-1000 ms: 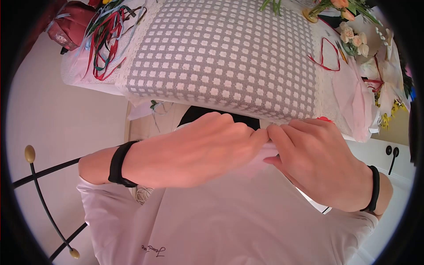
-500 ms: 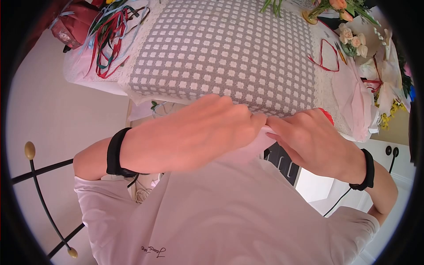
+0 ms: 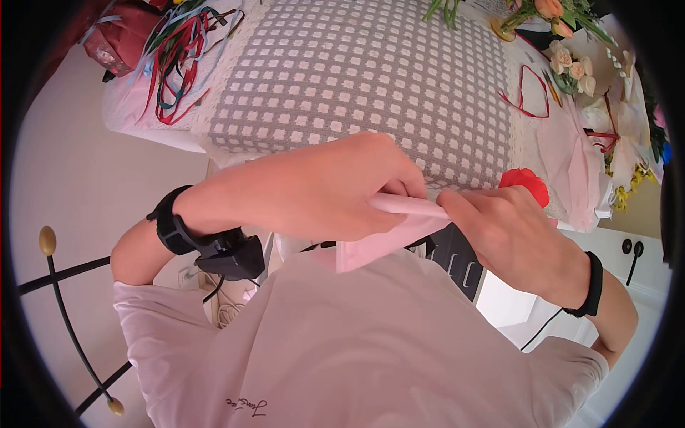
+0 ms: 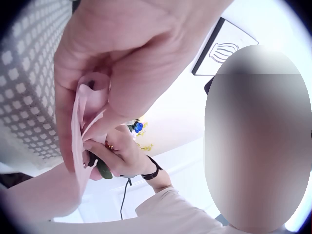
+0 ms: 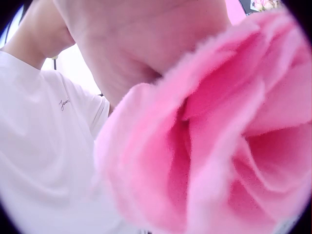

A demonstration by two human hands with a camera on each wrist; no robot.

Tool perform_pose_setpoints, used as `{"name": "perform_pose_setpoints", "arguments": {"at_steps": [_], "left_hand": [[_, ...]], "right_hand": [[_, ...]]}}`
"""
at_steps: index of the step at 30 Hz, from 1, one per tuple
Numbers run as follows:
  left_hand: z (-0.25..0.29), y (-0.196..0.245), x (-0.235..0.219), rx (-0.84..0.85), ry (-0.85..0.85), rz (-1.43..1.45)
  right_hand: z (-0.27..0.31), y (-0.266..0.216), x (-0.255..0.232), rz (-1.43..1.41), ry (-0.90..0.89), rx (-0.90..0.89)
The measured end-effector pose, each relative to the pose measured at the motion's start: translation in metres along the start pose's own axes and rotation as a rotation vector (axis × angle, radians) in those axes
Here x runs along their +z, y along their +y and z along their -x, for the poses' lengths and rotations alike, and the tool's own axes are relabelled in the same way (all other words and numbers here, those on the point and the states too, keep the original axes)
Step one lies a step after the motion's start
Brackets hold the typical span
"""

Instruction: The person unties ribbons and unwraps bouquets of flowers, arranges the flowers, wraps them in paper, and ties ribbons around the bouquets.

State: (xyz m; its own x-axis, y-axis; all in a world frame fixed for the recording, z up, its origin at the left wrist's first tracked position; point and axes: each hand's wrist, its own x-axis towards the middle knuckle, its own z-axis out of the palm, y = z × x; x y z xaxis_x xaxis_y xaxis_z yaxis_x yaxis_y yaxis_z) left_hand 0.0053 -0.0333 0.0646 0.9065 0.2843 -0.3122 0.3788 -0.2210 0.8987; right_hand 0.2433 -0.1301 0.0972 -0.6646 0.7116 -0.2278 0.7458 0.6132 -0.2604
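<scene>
Pink wrapping paper (image 3: 378, 239) stretches between the two hands, rolled along its upper edge. My left hand (image 3: 321, 189) pinches the rolled paper between thumb and fingers; in the left wrist view that hand (image 4: 112, 63) has the paper (image 4: 78, 122) folded in its grip. My right hand (image 3: 510, 232) grips the paper's other end. Beyond its knuckles shows a red flower (image 3: 524, 187), and a large pink bloom (image 5: 209, 131) fills much of the right wrist view, close to the palm. Green leaves (image 4: 103, 168) stick out by the right hand in the left wrist view.
A grey-and-white checked cloth (image 3: 342, 78) covers the table. Ribbons (image 3: 178, 71) lie in a tangle at the left, beside a dark red wrapped bundle (image 3: 121, 46). At the right are a red ribbon loop (image 3: 524, 89), pale roses (image 3: 571, 68), orange flowers (image 3: 549, 8) and pink paper (image 3: 571, 157).
Both hands have risen towards the table edge. The left hand has turned and moved slightly away from the right, exposing the rolled paper between them. More of the red flower shows.
</scene>
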Motion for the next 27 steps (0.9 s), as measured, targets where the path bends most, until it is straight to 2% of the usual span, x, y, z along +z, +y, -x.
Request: {"name": "perform_pose_setpoints", "arguments": {"at_steps": [4, 7, 10, 12, 14, 16, 18, 22, 24, 26, 27], "left_hand": [[0.005, 0.001, -0.002, 0.021, -0.049, 0.154], [0.008, 0.000, -0.001, 0.048, 0.020, 0.165], [0.016, -0.002, -0.002, -0.013, 0.084, 0.243], [0.022, -0.009, -0.002, 0.042, 0.173, 0.438], [0.026, -0.012, 0.003, 0.048, 0.193, 0.515], [0.030, -0.012, 0.010, 0.051, 0.215, 0.596], [0.033, -0.009, 0.016, -0.070, 0.213, 0.442], [0.031, -0.006, 0.018, -0.061, 0.200, 0.409], [0.032, 0.000, 0.012, -0.118, 0.192, 0.443], [0.033, 0.007, 0.006, -0.156, 0.143, 0.469], [0.034, 0.007, 0.004, -0.196, 0.102, 0.495]], "right_hand": [[0.000, -0.002, 0.010, 0.015, 0.105, -0.004], [0.000, -0.002, 0.010, 0.028, 0.140, -0.007], [0.002, -0.001, 0.004, -0.009, 0.150, 0.027], [0.005, 0.001, 0.001, -0.032, 0.144, 0.052], [0.009, 0.003, 0.001, -0.200, 0.212, 0.110], [0.011, 0.004, 0.001, -0.312, 0.190, 0.151], [0.014, 0.001, -0.001, -0.420, 0.168, 0.197], [0.021, -0.012, -0.016, -0.567, 0.129, 0.262], [0.023, -0.016, -0.022, -0.620, 0.104, 0.297], [0.025, -0.019, -0.024, -0.855, -0.012, 0.540], [0.027, -0.018, -0.018, -0.857, -0.011, 0.546]]}}
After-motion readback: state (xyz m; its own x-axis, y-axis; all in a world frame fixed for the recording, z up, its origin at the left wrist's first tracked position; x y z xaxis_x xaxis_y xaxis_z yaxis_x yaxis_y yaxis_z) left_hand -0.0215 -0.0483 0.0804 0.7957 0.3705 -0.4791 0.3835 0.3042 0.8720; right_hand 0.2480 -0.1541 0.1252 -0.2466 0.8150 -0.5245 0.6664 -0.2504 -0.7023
